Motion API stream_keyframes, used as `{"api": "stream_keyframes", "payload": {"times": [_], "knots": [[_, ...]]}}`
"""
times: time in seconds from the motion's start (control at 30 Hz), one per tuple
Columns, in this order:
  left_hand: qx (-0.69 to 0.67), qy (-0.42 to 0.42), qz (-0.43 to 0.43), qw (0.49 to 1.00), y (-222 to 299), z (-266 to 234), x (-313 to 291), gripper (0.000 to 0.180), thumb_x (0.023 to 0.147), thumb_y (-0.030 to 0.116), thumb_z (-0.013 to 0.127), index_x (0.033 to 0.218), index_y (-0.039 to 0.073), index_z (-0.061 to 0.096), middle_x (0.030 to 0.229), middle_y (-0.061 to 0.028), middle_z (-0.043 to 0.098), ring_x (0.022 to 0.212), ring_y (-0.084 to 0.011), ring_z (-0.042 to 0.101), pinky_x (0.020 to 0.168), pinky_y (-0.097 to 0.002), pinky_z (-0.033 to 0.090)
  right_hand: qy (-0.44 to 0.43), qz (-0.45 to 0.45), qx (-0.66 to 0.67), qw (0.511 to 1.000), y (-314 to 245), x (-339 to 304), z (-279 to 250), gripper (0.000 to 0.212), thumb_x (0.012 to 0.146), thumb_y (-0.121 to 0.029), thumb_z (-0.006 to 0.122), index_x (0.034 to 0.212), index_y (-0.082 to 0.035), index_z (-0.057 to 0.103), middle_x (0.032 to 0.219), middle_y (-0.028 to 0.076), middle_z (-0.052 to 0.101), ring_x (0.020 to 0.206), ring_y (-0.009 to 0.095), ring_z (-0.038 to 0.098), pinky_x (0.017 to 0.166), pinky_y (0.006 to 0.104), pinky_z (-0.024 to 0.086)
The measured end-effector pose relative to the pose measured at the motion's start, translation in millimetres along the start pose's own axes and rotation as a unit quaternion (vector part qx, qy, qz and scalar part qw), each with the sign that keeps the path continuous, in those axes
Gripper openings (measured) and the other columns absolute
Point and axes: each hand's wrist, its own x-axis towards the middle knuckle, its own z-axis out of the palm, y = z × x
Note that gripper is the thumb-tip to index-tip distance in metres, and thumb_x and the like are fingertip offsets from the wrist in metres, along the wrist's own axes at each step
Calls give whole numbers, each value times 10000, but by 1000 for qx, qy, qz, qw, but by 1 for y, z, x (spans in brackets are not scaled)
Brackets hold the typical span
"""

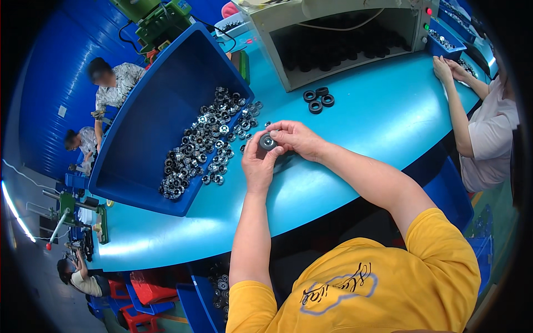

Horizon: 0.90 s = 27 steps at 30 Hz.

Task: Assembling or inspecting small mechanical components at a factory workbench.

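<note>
While both hands (259, 168) (301, 140) grip a dark wheel (267, 142), shiny hubs (201, 136) and a blue bin (152, 111) crowd the left.

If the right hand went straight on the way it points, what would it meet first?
Probably the left hand, just past the small black wheel both hold; farther along lie loose silver wheels. Height above the table is unclear, so it might clear those.
</note>
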Motion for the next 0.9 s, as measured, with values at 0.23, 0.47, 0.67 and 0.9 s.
{"api": "stream_keyframes", "payload": {"times": [0.23, 0.47, 0.67, 0.9], "knots": [[18, -22, 5, 1000, 6, 4, 1, 506, 832, 118, 822, 1293, 45, 629, 1140, -37, 611, 1036, -162, 627, 911, -299, 526, -4, 30, 59, 998, 1, -1, 0, 296, 1026, -259, 604, 1238, -52, 607, 1044, 37, 664, 838, 79, 629, 707, 229, 536], [3, 24, -35, 999, -14, -8, 0, 351, 906, 187, 773, 1181, 11, 645, 1006, -35, 656, 815, -102, 617, 661, -234, 534, 24, 25, -122, 992, -4, -1, 1, 246, 1043, -245, 537, 1178, -63, 630, 936, 7, 651, 743, 68, 588, 664, 229, 518], [-81, 22, -103, 991, -19, -12, 3, 308, 952, 170, 720, 1185, -11, 632, 949, -33, 673, 712, -74, 593, 568, -215, 515, 16, -179, -319, 930, -3, -3, 2, 309, 950, -188, 657, 1225, -48, 637, 982, 25, 657, 862, 100, 627, 755, 262, 547], [-112, 28, -93, 989, -6, 2, 3, 382, 1005, 117, 626, 1360, -10, 563, 1043, -46, 680, 748, -82, 603, 618, -223, 536, 23, -38, -124, 991, -9, -3, 1, 345, 918, -162, 703, 1214, 0, 631, 1040, 59, 677, 905, 115, 644, 780, 278, 558]]}}
